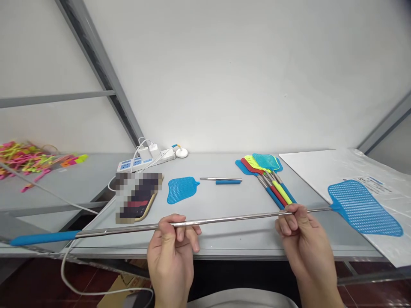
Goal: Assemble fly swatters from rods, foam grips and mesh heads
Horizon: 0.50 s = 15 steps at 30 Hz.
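A telescopic fly swatter [221, 220] stretches across the view, its metal rod drawn out long. Its blue grip points left and its blue mesh head lies at the right, over a white package. My left hand [173, 248] is closed around the rod left of the middle. Nearer the head, my right hand [302, 235] pinches the rod between thumb and fingers. Behind them on the table are a loose blue swatter head [182, 190], a short metal rod [221, 179] and a blue handle sleeve [227, 182]. Several collapsed swatters [272, 182] lie in a fanned pile.
A phone [141, 196], partly pixelated, rests at the left beside a power strip [135, 164] with chargers and white cables. Colourful plastic pieces [28, 162] are heaped far left. The flat white package [311, 171] covers the table's right side. Metal shelf posts [105, 72] rise at both sides.
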Each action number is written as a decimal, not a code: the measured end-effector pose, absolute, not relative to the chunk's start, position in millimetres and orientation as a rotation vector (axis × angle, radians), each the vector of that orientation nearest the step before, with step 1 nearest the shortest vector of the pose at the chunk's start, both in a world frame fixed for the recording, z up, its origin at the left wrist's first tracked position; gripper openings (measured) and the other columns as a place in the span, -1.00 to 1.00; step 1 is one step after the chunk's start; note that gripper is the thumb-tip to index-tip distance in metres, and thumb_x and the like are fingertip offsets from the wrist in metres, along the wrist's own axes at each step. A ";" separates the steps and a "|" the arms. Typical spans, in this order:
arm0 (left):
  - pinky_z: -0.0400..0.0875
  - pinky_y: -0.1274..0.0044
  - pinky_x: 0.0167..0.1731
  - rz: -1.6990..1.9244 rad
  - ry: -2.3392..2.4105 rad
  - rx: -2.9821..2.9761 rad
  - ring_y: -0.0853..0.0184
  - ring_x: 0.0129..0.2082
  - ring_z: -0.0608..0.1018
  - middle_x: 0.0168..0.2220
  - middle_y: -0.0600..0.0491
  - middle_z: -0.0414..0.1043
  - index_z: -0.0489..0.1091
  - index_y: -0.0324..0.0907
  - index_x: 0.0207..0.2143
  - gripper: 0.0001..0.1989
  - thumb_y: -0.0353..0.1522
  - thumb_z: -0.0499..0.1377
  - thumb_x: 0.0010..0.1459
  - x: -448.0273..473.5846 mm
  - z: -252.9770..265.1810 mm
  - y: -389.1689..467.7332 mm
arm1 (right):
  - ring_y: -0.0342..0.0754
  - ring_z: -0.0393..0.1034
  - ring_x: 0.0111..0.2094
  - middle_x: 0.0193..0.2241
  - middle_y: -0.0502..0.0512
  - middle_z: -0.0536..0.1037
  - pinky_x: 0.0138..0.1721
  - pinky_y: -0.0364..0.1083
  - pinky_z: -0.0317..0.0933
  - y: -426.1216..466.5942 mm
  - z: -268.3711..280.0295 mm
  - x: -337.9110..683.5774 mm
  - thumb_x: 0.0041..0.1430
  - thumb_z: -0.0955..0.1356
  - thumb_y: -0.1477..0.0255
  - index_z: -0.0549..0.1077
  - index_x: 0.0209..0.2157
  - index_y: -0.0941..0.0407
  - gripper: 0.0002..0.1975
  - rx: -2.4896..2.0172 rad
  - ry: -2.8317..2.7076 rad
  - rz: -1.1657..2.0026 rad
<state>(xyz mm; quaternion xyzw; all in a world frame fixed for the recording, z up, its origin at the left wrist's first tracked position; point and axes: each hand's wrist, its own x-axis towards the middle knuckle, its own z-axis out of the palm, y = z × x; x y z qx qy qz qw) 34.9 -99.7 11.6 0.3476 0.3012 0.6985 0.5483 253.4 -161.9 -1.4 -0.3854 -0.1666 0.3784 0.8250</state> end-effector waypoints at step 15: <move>0.21 0.59 -0.55 1.256 0.688 0.591 0.46 -0.63 0.34 -0.59 0.16 0.26 0.45 -0.18 -0.29 -0.65 -0.07 0.14 0.27 105.7 -3.5 -147.3 | -0.17 0.19 -0.57 -0.58 -0.08 0.26 -0.51 -0.13 0.17 -162.3 -14.0 180.1 0.32 0.30 0.16 0.47 -0.34 0.07 -0.70 -0.791 -0.527 1.041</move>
